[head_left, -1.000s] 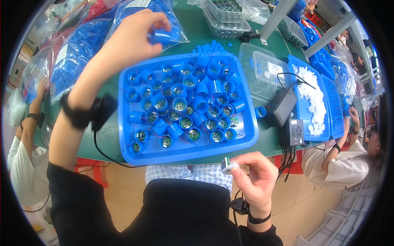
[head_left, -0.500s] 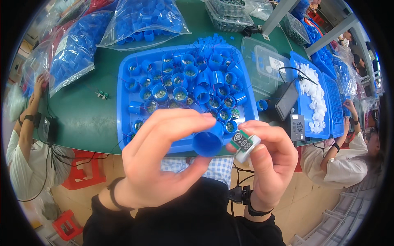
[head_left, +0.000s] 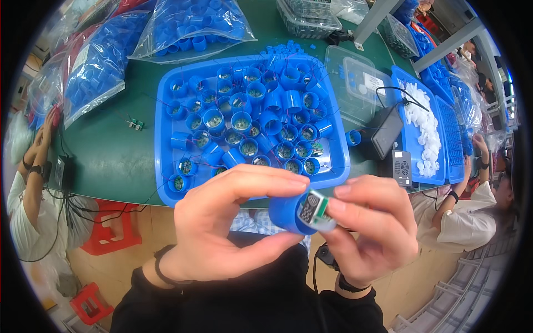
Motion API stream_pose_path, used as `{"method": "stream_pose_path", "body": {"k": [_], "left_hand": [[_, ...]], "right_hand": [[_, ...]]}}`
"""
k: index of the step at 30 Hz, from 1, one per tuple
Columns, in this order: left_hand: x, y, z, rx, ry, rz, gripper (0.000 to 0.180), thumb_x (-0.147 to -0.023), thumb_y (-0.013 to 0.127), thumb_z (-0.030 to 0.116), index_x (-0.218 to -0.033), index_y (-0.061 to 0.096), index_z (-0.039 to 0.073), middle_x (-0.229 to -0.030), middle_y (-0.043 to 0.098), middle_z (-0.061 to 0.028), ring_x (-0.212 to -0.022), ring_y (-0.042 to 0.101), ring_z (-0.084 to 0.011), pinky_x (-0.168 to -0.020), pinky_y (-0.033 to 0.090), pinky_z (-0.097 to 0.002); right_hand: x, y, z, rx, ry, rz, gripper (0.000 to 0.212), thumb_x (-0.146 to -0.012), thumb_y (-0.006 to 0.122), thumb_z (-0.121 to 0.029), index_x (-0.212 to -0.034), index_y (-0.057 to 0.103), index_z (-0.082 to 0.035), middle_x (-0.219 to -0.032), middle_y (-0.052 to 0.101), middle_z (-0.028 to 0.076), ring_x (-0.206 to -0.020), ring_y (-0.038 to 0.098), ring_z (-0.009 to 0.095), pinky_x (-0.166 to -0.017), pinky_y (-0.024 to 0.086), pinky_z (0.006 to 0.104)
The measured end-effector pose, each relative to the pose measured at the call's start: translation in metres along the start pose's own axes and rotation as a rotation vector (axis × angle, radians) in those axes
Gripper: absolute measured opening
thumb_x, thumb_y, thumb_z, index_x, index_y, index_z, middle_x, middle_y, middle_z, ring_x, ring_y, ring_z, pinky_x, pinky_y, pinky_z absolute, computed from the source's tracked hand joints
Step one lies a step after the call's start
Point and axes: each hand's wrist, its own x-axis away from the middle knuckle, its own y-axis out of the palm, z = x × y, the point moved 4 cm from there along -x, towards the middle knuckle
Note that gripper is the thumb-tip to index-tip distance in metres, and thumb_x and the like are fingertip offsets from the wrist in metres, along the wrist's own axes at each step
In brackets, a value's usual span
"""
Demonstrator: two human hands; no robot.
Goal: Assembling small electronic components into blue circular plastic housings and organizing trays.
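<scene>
My left hand [head_left: 222,219] is closed round a blue plastic cup [head_left: 284,213], thumb below and fingers above, its open mouth tilted to the right. In my right hand [head_left: 375,222] a small green circuit board with a black display and a white part [head_left: 316,210] is pinched between thumb and fingers. The board's display end sits at the cup's mouth, partly overlapping its rim. Just beyond my hands lies a blue tray [head_left: 166,111] full of similar blue cups, many with green circuit boards and thin wires inside.
Bags of blue cups [head_left: 194,28] lie at the back left. A loose circuit board [head_left: 135,124] rests on the green table [head_left: 111,161]. Right of the tray are a clear lid [head_left: 350,83], a black device [head_left: 383,133] and a blue tray of white pieces [head_left: 425,133]. Co-workers sit on both sides.
My right hand has brought the circuit board left against the cup's mouth. The cup has turned from facing me to facing right. Both hands sit slightly lower.
</scene>
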Motion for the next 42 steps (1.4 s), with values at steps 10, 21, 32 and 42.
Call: {"method": "stream_pose_path", "body": {"k": [10,21,32,42], "left_hand": [[0.007,-0.004,0.001,0.243,-0.125,-0.06,0.044,-0.065,0.074,-0.007,-0.107,0.059,-0.008,-0.107,0.061,-0.0209,-0.101,0.059,-0.027,-0.087,0.047,-0.0347],[0.016,-0.013,-0.006,0.257,-0.267,0.051,0.045,-0.061,0.08,0.006,-0.099,0.062,-0.009,-0.094,0.063,-0.0251,-0.092,0.062,-0.0342,-0.079,0.05,-0.0406],[0.019,-0.008,-0.009,0.29,-0.132,-0.012,0.05,-0.065,0.081,0.01,-0.105,0.055,-0.006,-0.097,0.062,-0.0265,-0.096,0.061,-0.0329,-0.084,0.048,-0.0399],[0.005,0.006,0.016,-0.475,0.151,0.088,0.054,-0.063,0.082,0.009,-0.109,0.057,-0.003,-0.099,0.063,-0.0149,-0.086,0.064,-0.0242,-0.072,0.051,-0.0315]], "right_hand": [[-0.002,-0.004,-0.023,0.203,-0.215,-0.224,0.018,-0.071,0.071,-0.014,-0.086,0.069,-0.004,-0.085,0.066,0.01,-0.068,0.061,0.02,-0.071,0.048,0.0353],[-0.002,0.005,-0.029,0.346,-0.195,-0.413,0.029,-0.057,0.065,-0.013,-0.084,0.072,-0.012,-0.088,0.067,-0.001,-0.077,0.058,0.018,-0.082,0.044,0.0395],[0.004,0.01,-0.009,0.143,-0.077,-0.362,0.024,-0.053,0.066,-0.019,-0.076,0.071,-0.014,-0.084,0.067,-0.002,-0.097,0.056,0.033,-0.096,0.032,0.0523],[0.044,0.048,0.037,-0.895,0.327,-0.026,0.028,-0.063,0.066,-0.001,-0.091,0.065,0.001,-0.098,0.063,0.014,-0.108,0.052,0.032,-0.099,0.032,0.047]]}}
